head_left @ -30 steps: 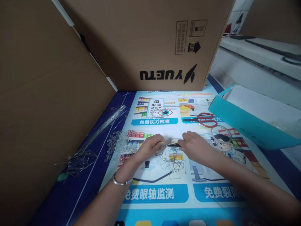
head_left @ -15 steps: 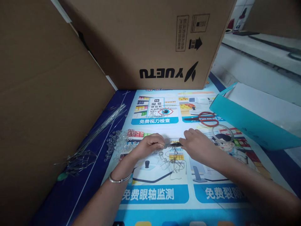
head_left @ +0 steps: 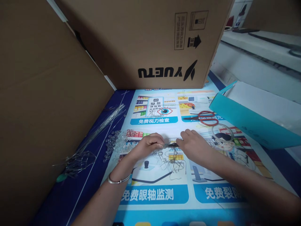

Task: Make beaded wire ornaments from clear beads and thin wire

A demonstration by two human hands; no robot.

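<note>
Right hand (head_left: 195, 146) pinches small dark pliers (head_left: 172, 145), left hand (head_left: 150, 145) pinches the wire-and-bead piece (head_left: 164, 157) at mid-desk; best keep the left-hand grip close to the plier tip so the wire doesn't twist.

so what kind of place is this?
Probably a small craft or assembly bench set up in a storage area. Brown cardboard cartons wall it in, a printed eye-clinic poster serves as the mat, and clear glass beads, thin wire lengths and red-handled scissors lie around both hands.
</note>
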